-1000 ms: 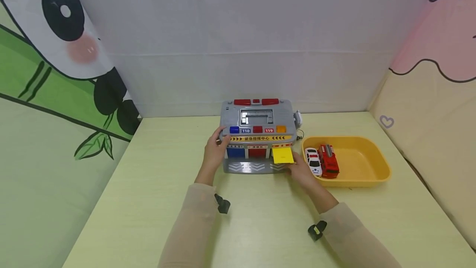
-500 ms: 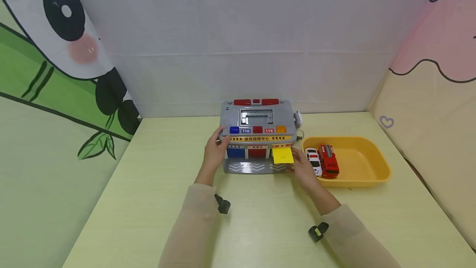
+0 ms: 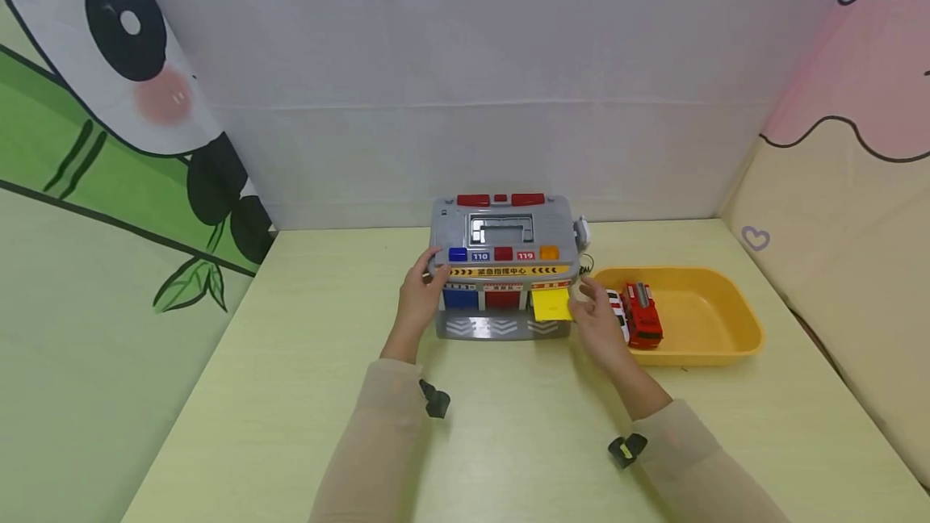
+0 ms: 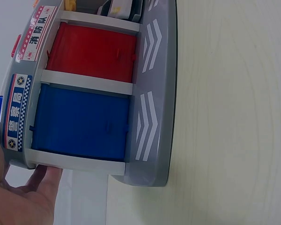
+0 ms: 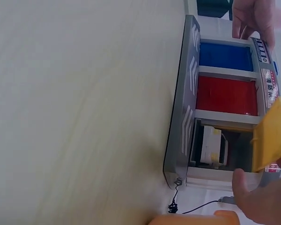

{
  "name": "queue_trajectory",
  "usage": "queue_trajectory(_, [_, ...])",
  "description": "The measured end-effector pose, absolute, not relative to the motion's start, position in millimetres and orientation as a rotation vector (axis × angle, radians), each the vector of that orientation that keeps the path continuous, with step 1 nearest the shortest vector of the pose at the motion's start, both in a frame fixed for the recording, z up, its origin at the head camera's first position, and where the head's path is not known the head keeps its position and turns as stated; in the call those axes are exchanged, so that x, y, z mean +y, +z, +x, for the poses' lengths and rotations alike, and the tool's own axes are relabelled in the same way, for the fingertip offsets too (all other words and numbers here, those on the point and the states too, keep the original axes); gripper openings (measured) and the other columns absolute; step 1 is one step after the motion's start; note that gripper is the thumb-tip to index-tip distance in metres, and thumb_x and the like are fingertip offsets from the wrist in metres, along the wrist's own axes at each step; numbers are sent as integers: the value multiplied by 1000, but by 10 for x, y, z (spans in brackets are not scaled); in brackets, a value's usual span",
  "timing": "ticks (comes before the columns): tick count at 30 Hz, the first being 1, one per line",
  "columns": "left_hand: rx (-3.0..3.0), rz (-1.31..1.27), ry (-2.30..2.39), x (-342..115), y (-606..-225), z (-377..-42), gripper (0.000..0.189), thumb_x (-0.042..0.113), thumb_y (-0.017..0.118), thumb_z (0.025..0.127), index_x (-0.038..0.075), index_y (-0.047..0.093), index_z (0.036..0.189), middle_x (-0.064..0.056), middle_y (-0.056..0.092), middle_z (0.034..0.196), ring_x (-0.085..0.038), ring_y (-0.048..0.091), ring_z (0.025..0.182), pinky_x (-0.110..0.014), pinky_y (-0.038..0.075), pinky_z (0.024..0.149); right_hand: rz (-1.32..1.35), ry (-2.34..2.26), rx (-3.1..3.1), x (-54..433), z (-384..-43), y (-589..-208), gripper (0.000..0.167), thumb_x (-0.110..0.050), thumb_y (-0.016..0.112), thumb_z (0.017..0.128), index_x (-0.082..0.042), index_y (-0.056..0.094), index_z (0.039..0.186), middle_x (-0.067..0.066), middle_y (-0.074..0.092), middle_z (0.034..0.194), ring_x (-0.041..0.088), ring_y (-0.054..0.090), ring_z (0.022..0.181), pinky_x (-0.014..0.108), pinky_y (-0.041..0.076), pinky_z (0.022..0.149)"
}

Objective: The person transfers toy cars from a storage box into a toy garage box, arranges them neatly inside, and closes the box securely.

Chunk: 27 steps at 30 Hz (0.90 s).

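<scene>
A grey toy emergency garage (image 3: 501, 232) stands on the table, with a blue door (image 4: 82, 122) and a red door (image 4: 91, 52) both down. Its yellow door (image 3: 552, 304) is swung up and sticks out over the ramp. Behind that door, in the right wrist view, a white toy vehicle (image 5: 211, 145) sits in the bay. My left hand (image 3: 420, 297) grips the garage's left front corner, thumb and fingers on opposite sides. Beside the yellow door's right edge is my right hand (image 3: 597, 323), thumb extended, holding nothing; whether it touches the door is unclear.
A yellow tray (image 3: 705, 313) stands right of the garage. A red toy fire truck (image 3: 643, 315) and a white toy police car (image 3: 617, 309), partly behind my right hand, lie in its left end. A coiled cord (image 5: 173, 201) hangs at the garage's right side.
My right hand has moved from under the yellow door's edge up and to the right, now partly covering the police car. The left hand and garage have stayed put; the door remains raised.
</scene>
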State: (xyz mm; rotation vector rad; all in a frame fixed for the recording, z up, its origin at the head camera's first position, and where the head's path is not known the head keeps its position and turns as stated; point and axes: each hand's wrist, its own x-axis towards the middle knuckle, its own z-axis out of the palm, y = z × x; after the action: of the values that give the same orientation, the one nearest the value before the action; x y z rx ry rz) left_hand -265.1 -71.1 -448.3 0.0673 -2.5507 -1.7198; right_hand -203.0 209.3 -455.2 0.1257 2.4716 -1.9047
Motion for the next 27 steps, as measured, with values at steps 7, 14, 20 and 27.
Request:
queue_trajectory(7, [-2541,54,-1713,-714,-4511,-2672,44,34,53,101,23,46,144,-13,49,137,-33,52,120,-50,46,95,-65,-1666,2749,2068,-2100,-4472,72,-9,59,94,-4,18,153,20,19,156,40,31,135,54,36,104])
queue_trajectory(14, [-2541,55,-1719,-720,-4513,-2677,44,34,53,101,23,47,143,-12,50,135,-33,52,119,-50,47,94,-274,-1209,3078,2023,-2180,-4419,84,0,75,82,-1,26,151,18,11,158,40,18,140,57,28,107])
queue_trajectory(20, [-2547,60,-1719,-719,-4510,-2677,44,35,53,101,24,47,143,-11,50,137,-31,51,119,-49,46,95,-381,-995,3186,1986,-2260,-4440,91,-1,80,78,0,25,151,17,18,157,37,23,139,52,27,110])
queue_trajectory(27, [-2555,64,-1714,-645,-4494,-2751,45,36,51,102,24,45,144,-13,48,136,-31,51,119,-49,46,94,-454,-1076,3230,2021,-2496,-4545,90,2,81,76,3,26,147,17,19,154,36,25,137,47,29,110])
